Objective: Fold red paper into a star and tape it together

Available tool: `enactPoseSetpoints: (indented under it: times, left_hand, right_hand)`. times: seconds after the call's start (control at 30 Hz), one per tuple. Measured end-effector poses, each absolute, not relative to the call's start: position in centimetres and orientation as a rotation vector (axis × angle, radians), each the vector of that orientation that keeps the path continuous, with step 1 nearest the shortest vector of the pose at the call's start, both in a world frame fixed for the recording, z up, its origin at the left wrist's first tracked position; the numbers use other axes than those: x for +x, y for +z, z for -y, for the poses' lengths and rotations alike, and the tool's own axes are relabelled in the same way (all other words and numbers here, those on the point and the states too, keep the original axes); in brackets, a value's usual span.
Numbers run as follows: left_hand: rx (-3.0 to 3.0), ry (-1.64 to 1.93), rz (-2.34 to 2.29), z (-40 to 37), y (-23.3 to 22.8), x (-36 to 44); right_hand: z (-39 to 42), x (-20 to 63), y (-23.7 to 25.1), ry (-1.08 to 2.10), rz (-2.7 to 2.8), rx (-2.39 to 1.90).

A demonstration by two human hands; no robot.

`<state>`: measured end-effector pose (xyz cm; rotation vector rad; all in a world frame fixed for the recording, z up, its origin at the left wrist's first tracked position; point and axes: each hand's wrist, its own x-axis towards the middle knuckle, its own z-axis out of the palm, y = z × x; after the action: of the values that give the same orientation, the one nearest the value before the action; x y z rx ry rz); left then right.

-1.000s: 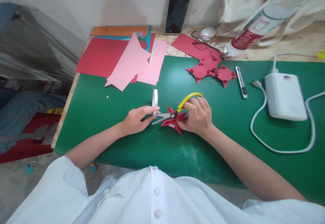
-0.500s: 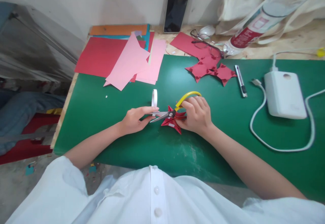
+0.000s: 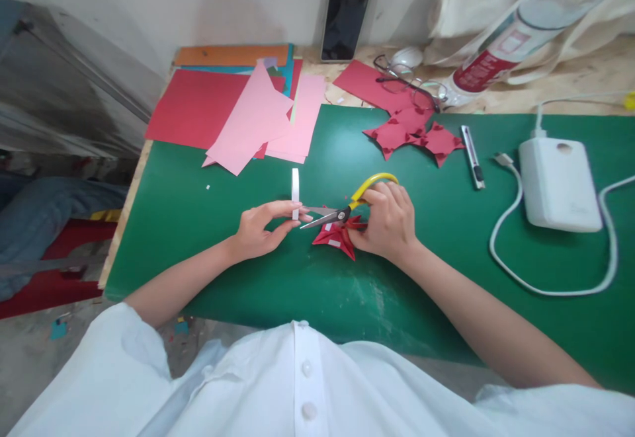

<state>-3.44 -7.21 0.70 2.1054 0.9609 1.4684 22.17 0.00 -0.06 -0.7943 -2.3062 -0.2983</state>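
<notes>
Between the thumb and fingers of my left hand [image 3: 262, 229] is a roll of white tape [image 3: 296, 192], held upright on its edge. My right hand [image 3: 389, 220] is closed around yellow-handled scissors [image 3: 373, 187], their blades parted and pointing left toward the tape. Beneath the blades lies a folded red paper star [image 3: 337, 237] with small white tape pieces on it; my right thumb rests at its right side. Whether the right fingers also grip the star is hard to see.
Red paper stars [image 3: 414, 134] lie at the back beside a box cutter [image 3: 472, 157] and eyeglasses [image 3: 411, 83]. Pink and red paper sheets [image 3: 248, 119] are spread at back left. A white power bank [image 3: 560, 186] with a looping cable sits right, near a bottle [image 3: 489, 63].
The tape roll has shifted slightly left and up with my left hand. The scissors have moved a little right and up, off the tape. A white piece now shows on the star's upper part.
</notes>
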Motion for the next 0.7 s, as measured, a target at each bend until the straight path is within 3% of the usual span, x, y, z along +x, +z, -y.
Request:
enactPoseSetpoints:
  times: [0.7]
  left_hand:
    - [2.709,1.349,-0.94,7.23,0.37,-3.71]
  right_hand:
    - [0.73,21.71,0.58,-0.459,2.235,-0.744]
